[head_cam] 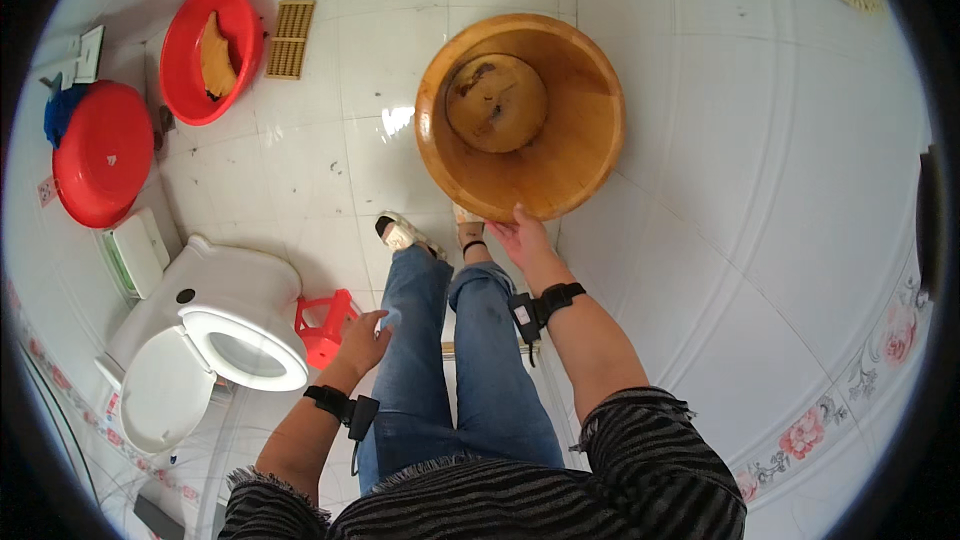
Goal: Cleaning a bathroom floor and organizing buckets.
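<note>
A deep wooden tub (577, 112) stands in front of me, tilted so that its inside and round, dark-stained bottom show. My right hand (521, 236) is at its near rim, thumb on the rim's edge and fingers against the outer side, partly hidden. My left hand (366, 337) is raised over my left thigh, fingers loosely bent, with a small pale blue thing at the fingertips that I cannot make out. Beside that hand is a red plastic stool (322, 341). Both wrists wear black straps with small devices.
A white toilet (247, 277) with its lid up is at left. Beyond it are a red basin (105, 150) against the wall, another red basin (246, 30) holding a tan piece, and a slatted wooden mat (290, 40). A tiled wall (720, 165) rises at right. The floor looks wet.
</note>
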A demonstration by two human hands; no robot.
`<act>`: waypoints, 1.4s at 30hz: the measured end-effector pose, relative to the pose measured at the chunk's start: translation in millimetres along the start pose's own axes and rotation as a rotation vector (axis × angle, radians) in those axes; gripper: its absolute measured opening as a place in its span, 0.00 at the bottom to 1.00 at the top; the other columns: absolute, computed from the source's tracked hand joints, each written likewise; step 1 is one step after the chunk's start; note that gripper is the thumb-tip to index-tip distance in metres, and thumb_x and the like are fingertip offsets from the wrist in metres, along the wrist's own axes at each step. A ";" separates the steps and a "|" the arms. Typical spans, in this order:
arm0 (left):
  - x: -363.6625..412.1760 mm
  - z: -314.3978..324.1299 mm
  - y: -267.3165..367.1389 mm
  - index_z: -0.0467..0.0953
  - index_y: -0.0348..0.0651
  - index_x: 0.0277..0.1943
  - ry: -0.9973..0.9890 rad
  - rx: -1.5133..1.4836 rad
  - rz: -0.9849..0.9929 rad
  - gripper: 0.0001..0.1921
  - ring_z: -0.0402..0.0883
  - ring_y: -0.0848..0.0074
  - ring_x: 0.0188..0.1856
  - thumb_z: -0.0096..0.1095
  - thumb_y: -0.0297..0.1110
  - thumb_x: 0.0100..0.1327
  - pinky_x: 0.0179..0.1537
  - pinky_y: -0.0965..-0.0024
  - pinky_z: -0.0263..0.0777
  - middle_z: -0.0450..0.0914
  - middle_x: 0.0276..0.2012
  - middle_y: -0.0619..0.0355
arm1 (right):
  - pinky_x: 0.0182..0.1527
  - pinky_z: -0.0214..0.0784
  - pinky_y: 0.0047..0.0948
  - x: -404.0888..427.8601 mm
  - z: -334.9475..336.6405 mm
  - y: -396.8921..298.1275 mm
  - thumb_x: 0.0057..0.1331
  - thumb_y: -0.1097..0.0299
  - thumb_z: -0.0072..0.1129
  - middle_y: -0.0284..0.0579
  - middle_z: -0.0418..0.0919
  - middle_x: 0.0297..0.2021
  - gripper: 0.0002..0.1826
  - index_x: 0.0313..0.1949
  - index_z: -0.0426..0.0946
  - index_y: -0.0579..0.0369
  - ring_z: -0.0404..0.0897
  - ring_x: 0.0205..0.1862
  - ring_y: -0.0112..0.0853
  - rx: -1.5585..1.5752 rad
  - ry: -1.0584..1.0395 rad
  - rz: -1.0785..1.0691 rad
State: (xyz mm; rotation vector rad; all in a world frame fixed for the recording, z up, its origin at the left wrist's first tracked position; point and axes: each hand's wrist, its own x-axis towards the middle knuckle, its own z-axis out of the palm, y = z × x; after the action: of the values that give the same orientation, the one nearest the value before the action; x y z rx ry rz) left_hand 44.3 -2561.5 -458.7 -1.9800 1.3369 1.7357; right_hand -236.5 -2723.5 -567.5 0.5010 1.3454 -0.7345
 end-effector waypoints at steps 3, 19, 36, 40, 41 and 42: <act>-5.7 -1.1 -8.6 0.70 0.38 0.49 0.009 -0.061 -0.056 0.18 0.69 0.54 0.49 0.54 0.38 0.58 0.52 0.60 0.63 0.73 0.43 0.42 | 0.56 0.64 0.43 -0.9 -2.5 0.3 0.67 0.65 0.44 0.56 0.64 0.50 0.19 0.53 0.58 0.62 0.68 0.51 0.46 -0.007 -0.012 0.013; -34.9 -0.9 -94.5 0.69 0.37 0.50 0.051 -0.242 -0.209 0.19 0.72 0.57 0.49 0.53 0.39 0.59 0.51 0.61 0.65 0.73 0.45 0.43 | 0.47 0.69 0.35 55.7 167.9 -68.0 0.65 0.44 0.38 0.55 0.74 0.42 0.32 0.50 0.59 0.66 0.75 0.44 0.43 -0.552 -0.089 -0.225; -75.9 -14.3 -104.3 0.70 0.37 0.49 0.136 -0.499 -0.144 0.18 0.71 0.56 0.50 0.54 0.38 0.59 0.52 0.61 0.64 0.73 0.45 0.43 | 0.31 0.69 0.27 44.4 219.7 37.7 0.65 0.52 0.42 0.47 0.77 0.30 0.21 0.43 0.70 0.57 0.77 0.29 0.29 -1.473 -0.040 -0.246; -77.5 -32.9 -95.4 0.69 0.37 0.50 0.121 -0.535 -0.151 0.19 0.70 0.56 0.51 0.53 0.40 0.59 0.52 0.61 0.63 0.73 0.46 0.43 | 0.32 0.69 0.26 55.8 258.2 61.0 0.61 0.53 0.48 0.44 0.78 0.26 0.19 0.38 0.75 0.58 0.77 0.28 0.28 -1.787 -0.047 -0.357; -75.3 -36.6 -93.7 0.69 0.38 0.50 0.108 -0.540 -0.128 0.20 0.70 0.56 0.51 0.53 0.41 0.59 0.53 0.60 0.63 0.72 0.46 0.43 | 0.32 0.69 0.26 67.3 266.6 61.4 0.61 0.53 0.48 0.44 0.78 0.26 0.19 0.38 0.75 0.58 0.77 0.28 0.28 -1.800 -0.060 -0.358; -69.7 -42.5 -87.8 0.68 0.38 0.51 0.093 -0.547 -0.101 0.21 0.70 0.56 0.51 0.52 0.42 0.60 0.53 0.60 0.63 0.72 0.47 0.43 | 0.34 0.69 0.28 81.5 279.0 57.9 0.60 0.54 0.49 0.44 0.78 0.26 0.19 0.36 0.76 0.58 0.77 0.29 0.30 -1.993 -0.118 -0.455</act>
State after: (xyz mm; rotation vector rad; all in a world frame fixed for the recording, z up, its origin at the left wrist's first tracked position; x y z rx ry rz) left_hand 142.7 -2504.5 -420.9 -2.3731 0.8156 2.1501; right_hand 1.7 -2896.1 -603.8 -1.4163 1.4305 0.4498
